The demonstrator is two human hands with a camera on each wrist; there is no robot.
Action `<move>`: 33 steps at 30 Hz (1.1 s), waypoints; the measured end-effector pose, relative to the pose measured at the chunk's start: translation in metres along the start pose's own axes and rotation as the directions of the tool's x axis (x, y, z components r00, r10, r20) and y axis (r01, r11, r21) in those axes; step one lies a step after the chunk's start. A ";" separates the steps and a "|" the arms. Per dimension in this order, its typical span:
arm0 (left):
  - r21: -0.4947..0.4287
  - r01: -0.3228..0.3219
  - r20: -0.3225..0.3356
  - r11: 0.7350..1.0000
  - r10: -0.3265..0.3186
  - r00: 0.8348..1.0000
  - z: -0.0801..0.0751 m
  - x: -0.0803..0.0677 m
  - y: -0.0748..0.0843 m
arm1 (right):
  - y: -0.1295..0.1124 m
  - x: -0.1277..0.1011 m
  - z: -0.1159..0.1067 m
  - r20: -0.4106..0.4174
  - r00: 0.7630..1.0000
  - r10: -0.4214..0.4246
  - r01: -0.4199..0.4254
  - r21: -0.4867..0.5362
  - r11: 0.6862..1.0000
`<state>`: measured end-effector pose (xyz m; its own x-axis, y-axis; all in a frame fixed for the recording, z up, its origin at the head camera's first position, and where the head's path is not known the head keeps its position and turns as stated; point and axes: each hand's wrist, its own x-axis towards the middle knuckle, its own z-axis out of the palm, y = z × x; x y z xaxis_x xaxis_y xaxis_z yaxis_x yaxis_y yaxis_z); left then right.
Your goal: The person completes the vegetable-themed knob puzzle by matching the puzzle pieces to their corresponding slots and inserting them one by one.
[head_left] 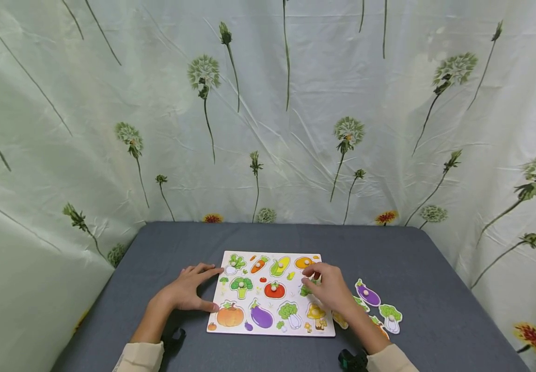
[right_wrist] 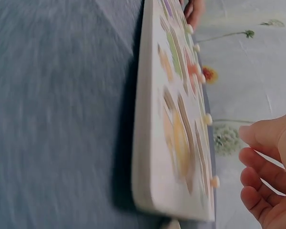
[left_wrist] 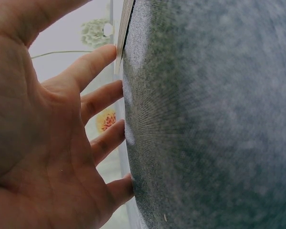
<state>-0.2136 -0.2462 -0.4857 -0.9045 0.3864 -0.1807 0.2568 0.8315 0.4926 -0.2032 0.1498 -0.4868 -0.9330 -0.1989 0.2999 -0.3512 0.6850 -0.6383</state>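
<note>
A white vegetable peg-puzzle board (head_left: 270,294) lies flat on the grey table (head_left: 179,243), with pieces such as a pumpkin (head_left: 230,315), an eggplant (head_left: 261,315) and a tomato (head_left: 274,290) set in it. My left hand (head_left: 203,287) lies flat on the table, its straight fingers (left_wrist: 97,98) touching the board's left edge (left_wrist: 121,43). My right hand (head_left: 311,278) hovers over the board's right side (right_wrist: 155,143) by a green piece (head_left: 305,290). Its fingers (right_wrist: 260,191) hang loosely curled, and I see nothing held in them.
Loose pieces lie on the table right of the board: a purple eggplant (head_left: 367,294), a green-and-white vegetable (head_left: 391,316) and others partly under my right wrist. A pale dandelion-print curtain (head_left: 268,129) closes off the back and both sides.
</note>
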 end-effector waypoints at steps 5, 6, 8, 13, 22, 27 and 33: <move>0.001 -0.004 -0.004 1.000 0.004 1.000 0.001 0.000 -0.002 | 0.010 -0.002 -0.015 -0.023 1.000 0.016 -0.017 -0.032 0.999; 0.001 -0.004 -0.005 1.000 0.004 1.000 0.000 0.000 -0.002 | 0.013 -0.002 -0.018 -0.030 0.999 0.015 -0.016 -0.041 0.999; 0.002 -0.007 -0.008 1.000 0.007 1.000 0.000 -0.001 -0.001 | 0.017 -0.003 -0.024 -0.044 0.999 0.012 -0.015 -0.057 0.998; 0.002 -0.013 -0.010 1.000 0.013 1.000 -0.001 -0.001 0.001 | 0.026 -0.009 -0.036 -0.059 0.997 0.051 -0.056 -0.081 0.995; 0.012 -0.005 -0.013 1.000 0.005 1.000 0.002 0.002 -0.003 | 0.044 -0.025 -0.053 -0.039 0.991 0.131 -0.135 -0.137 0.981; 0.013 -0.005 -0.012 1.000 0.005 1.000 0.000 0.001 -0.002 | 0.053 -0.031 -0.062 -0.020 0.985 0.170 -0.172 -0.140 0.975; 0.002 -0.035 -0.009 0.999 0.035 0.999 0.000 -0.001 0.000 | 0.058 -0.039 -0.068 0.042 0.974 0.223 -0.217 -0.121 0.969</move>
<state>-0.2131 -0.2470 -0.4854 -0.8981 0.4113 -0.1558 0.2887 0.8185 0.4967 -0.1822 0.2449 -0.4879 -0.9903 -0.0701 0.1202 -0.1285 0.7916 -0.5974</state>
